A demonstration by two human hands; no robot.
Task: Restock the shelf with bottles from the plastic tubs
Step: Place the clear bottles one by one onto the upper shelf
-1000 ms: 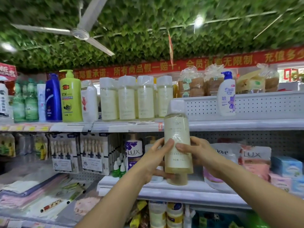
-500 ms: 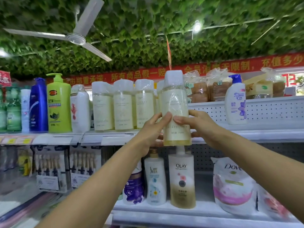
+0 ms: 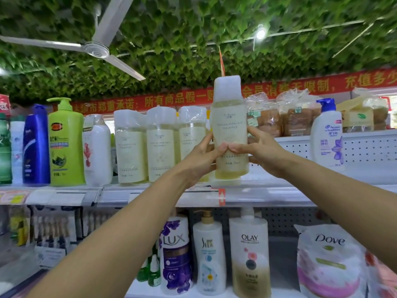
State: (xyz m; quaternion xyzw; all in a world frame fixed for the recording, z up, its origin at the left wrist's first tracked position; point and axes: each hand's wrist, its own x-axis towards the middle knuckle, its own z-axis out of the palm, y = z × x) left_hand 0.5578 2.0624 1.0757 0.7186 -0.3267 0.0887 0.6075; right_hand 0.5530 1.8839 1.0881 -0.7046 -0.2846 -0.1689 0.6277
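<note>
On the top shelf (image 3: 279,196), three pale bottles (image 3: 160,145) already stand in a row. Right of them, the left hand (image 3: 202,155) and right hand (image 3: 264,152) hold a fourth bottle (image 3: 229,130) upright just above the shelf, not yet placed. The tubs are out of view.

Below the upper shelf (image 3: 268,195) I read LUX on a purple bottle (image 3: 176,254), OLAY on the white-and-gold pump bottle (image 3: 249,257) to its right, and Dove on a white pouch (image 3: 328,261) further right. Above that shelf, a red banner (image 3: 322,84) carries yellow Chinese characters, among them 所有商品假一. The small print on the pale bottle (image 3: 231,134) that I grip is too blurred to read.
</note>
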